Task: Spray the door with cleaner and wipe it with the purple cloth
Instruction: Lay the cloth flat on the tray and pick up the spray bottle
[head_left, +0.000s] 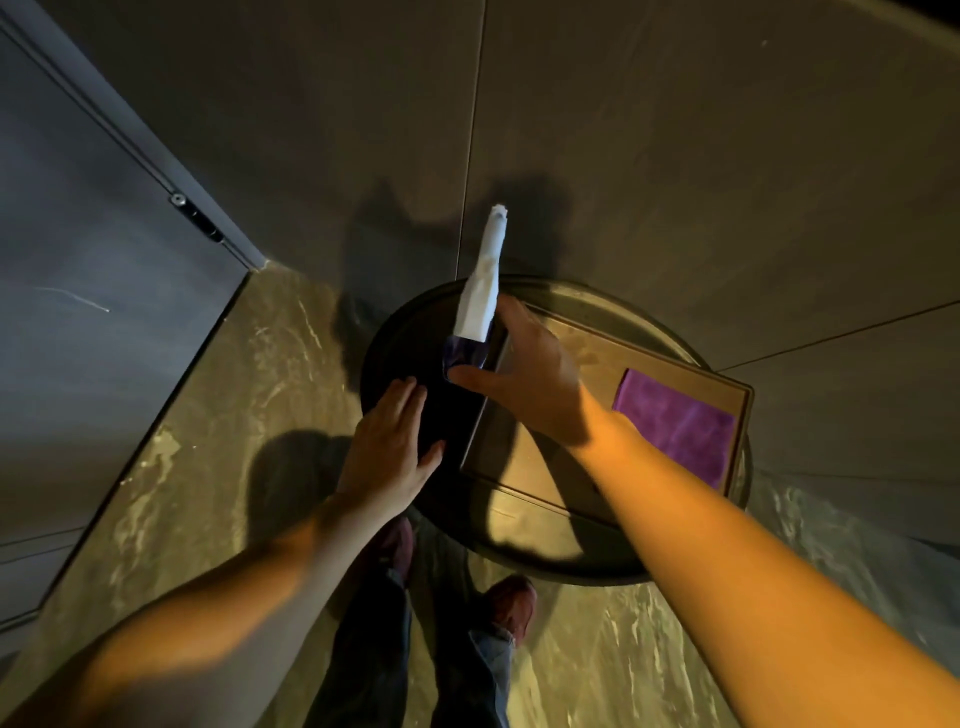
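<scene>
Over the round table (410, 332), right-hand fingers (511, 312) grip the spray bottle (480, 296); left fingers (402, 400) spread open.

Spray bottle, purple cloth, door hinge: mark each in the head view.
spray bottle (479, 296), head view, on the white upper body below the nozzle.
purple cloth (675, 423), head view, middle of the folded cloth on the tray.
door hinge (196, 216), head view, on the dark hinge at the door's edge.

No legible text or labels anywhere
</scene>
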